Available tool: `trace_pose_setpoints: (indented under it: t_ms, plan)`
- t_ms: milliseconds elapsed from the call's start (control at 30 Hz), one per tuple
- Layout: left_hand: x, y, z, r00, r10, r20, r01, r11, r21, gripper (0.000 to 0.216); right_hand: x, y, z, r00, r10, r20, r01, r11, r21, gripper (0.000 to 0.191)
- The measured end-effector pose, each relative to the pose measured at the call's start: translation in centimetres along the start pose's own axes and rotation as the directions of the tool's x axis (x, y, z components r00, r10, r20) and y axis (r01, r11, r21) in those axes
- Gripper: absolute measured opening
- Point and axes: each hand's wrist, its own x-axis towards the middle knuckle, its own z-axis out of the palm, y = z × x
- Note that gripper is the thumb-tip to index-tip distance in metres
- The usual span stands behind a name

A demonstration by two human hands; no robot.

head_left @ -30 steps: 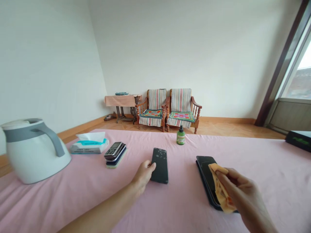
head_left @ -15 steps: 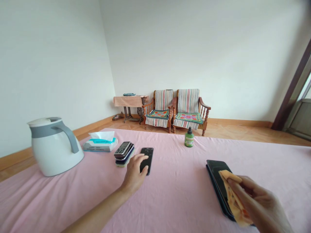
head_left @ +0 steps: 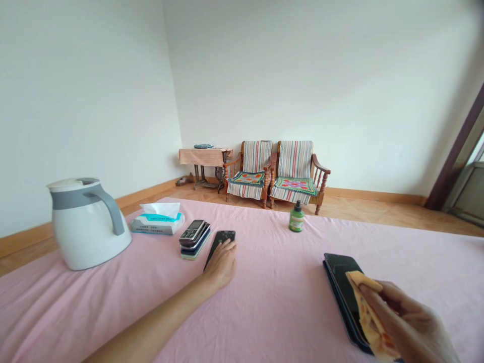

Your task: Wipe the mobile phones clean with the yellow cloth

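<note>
A black smartphone (head_left: 216, 247) with specks on its upper surface lies slanted on the pink cloth. My left hand (head_left: 222, 263) is closed over its right side, fingers bent onto it; the thumb is hidden. Just left of it stands a stack of phones (head_left: 195, 247), topped by a keypad phone (head_left: 192, 230). At the right, my right hand (head_left: 410, 315) pinches a folded orange-yellow cloth (head_left: 365, 297). That cloth touches a larger dark phone (head_left: 342, 269), which lies on another dark, flat item (head_left: 333, 285) whose edge shows at the left.
A white and grey jug (head_left: 88, 227) stands at the left, beside a tissue pack (head_left: 157, 222). A green spray bottle (head_left: 297, 218) stands near the far edge of the pink cloth (head_left: 272, 302). Beyond are two wooden armchairs (head_left: 293, 166) and a small covered table (head_left: 204, 157).
My left hand has shifted to the right over the smartphone, which now lies more slanted, its near end further left. My right hand still pinches the cloth on the larger phone.
</note>
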Motion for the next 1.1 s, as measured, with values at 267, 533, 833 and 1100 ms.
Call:
trace_pose_setpoints:
  t_ms: [267, 533, 833, 1100]
  plan:
    - [-0.6, -1.7, -1.0, 1.000, -0.020, -0.006, 0.020, 1.000, -0.015, 0.053, -0.4, -0.3, 0.5, 0.997, 0.034, -0.074, -0.033, 0.999, 0.015, 0.044]
    - [-0.1, 2.2, -1.3, 0.998, 0.022, -0.062, -0.038, 0.962, -0.272, 0.053, 0.9, -0.4, -0.9, 0.989, -0.039, -0.140, 0.044, 0.999, 0.028, 0.042]
    - [-0.7, 15.3, 2.1, 0.949, 0.197, 0.246, 0.083, 0.596, -0.798, 0.050, 1.7, -0.1, -0.8, 0.988, 0.063, -0.141, -0.047, 0.992, 0.115, 0.036]
    - [1.1, 21.0, 3.2, 0.878, 0.194, 0.438, 0.377, 0.282, -0.882, 0.027, 1.5, 0.2, -0.1, 0.995, 0.014, -0.097, -0.005, 0.996, 0.092, 0.037]
